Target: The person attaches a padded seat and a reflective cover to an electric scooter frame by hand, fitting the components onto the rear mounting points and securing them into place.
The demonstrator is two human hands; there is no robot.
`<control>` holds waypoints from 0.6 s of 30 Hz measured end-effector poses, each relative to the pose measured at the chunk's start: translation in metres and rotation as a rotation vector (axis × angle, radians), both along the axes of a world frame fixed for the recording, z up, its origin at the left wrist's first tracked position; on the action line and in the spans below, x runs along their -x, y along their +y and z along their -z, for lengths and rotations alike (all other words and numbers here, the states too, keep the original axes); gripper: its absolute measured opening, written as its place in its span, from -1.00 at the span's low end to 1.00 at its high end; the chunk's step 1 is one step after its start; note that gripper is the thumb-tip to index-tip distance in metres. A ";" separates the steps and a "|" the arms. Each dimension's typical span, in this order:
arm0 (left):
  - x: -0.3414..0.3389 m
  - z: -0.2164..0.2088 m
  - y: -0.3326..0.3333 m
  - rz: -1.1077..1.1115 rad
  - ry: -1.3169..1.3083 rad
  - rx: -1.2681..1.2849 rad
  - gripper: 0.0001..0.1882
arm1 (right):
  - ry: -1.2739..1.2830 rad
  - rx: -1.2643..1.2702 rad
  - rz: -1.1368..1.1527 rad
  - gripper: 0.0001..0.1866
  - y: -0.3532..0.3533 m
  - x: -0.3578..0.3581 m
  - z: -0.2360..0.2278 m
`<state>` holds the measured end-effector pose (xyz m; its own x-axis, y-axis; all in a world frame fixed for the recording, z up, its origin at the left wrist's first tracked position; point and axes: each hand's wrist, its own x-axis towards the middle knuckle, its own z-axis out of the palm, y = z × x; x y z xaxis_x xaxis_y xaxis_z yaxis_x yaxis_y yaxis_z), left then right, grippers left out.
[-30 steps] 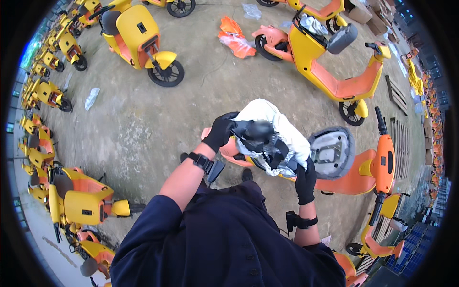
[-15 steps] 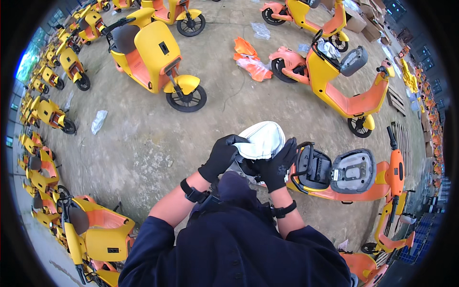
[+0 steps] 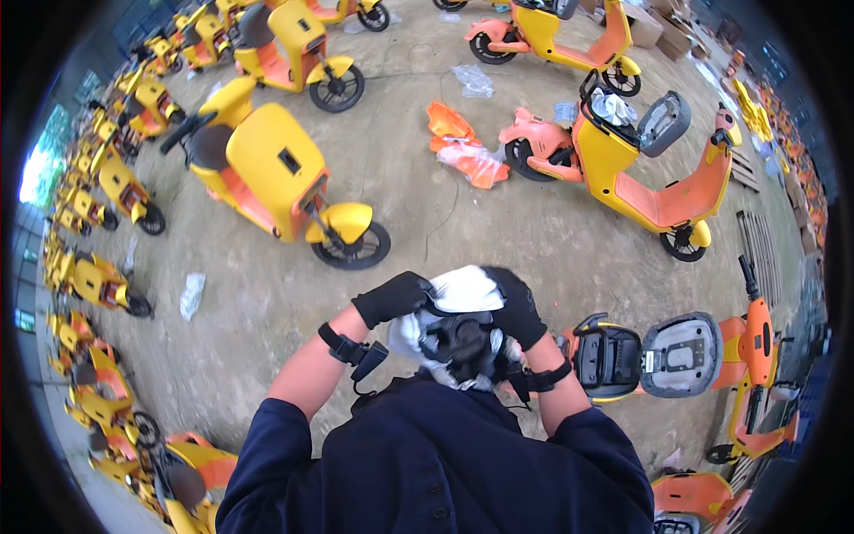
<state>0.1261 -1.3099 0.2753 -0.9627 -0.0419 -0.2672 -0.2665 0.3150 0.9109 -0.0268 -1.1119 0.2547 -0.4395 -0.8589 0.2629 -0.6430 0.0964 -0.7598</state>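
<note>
In front of my chest I hold a white fabric piece (image 3: 467, 289) between both hands; what kind of thing it is I cannot tell. My left hand (image 3: 396, 298), in a black glove, is closed on its left edge. My right hand (image 3: 520, 307), gloved the same way, grips its right side, with the fingers bent over the top. Just below the fabric, a blurred grey, white and black bundle (image 3: 454, 347) lies close against my chest. Black straps with small devices circle both wrists.
To my right stands an orange scooter (image 3: 756, 338) with its seat (image 3: 682, 354) tipped up. A yellow-and-pink scooter (image 3: 614, 160) stands ahead right, another yellow scooter (image 3: 276, 160) ahead left. Orange parts in plastic (image 3: 471, 160) lie on the concrete floor. Rows of scooters (image 3: 124, 182) line the left.
The white fabric looks smaller and flatter in my grip. My hands have moved slightly apart, and the grey and white bundle now shows below them. The scooters have shifted in view.
</note>
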 end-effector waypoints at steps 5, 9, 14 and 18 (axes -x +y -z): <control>0.082 0.000 -0.073 0.064 0.067 0.222 -0.79 | -0.470 -0.171 -0.101 -0.61 -0.026 0.055 -0.028; 0.157 -0.013 -0.079 0.015 0.173 0.179 -0.78 | -1.014 -0.319 -0.180 -0.57 -0.037 0.099 -0.039; 0.215 -0.053 -0.075 -0.033 0.293 -0.126 -0.81 | -1.179 -0.050 0.070 -0.33 -0.026 0.115 -0.056; 0.280 -0.043 -0.058 0.133 0.470 0.036 -0.71 | -1.006 0.048 0.204 -0.29 -0.015 0.110 -0.056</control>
